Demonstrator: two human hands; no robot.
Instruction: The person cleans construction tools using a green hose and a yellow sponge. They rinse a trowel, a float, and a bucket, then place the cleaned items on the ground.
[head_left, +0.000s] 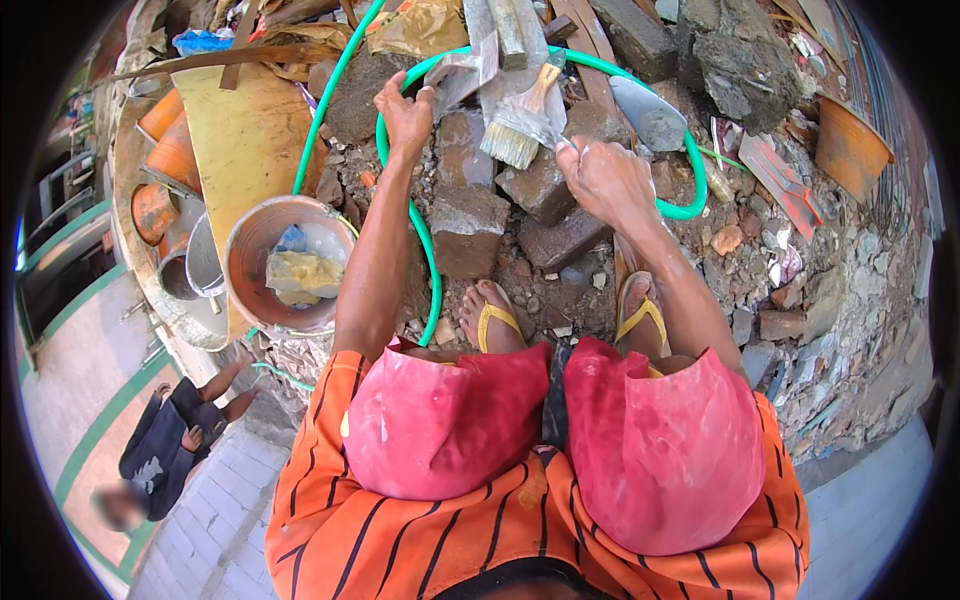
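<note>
My right hand (611, 180) grips the end of a green garden hose (697, 180), the thumb near its mouth. Water seems to jet from there onto a wide paintbrush (525, 120) with a wooden handle, its bristles towards me. The brush lies on a wet grey board (480, 22) over rubble. My left hand (406, 112) is beside the hose loop, thumb and forefinger apart, close to the handle of a plastering float (472, 71). Whether it grips the hose or float I cannot tell. Wet stone blocks (469, 225) lie between my hands and feet.
An orange bucket (240, 262) with a yellowish sponge-like piece (304, 276) stands left. Beyond it are a bent yellow sheet (232, 135) and several pots. To the right lie a trowel (649, 112), a red-edged float (780, 184) and an orange tub (851, 146). A person (169, 450) is lower left.
</note>
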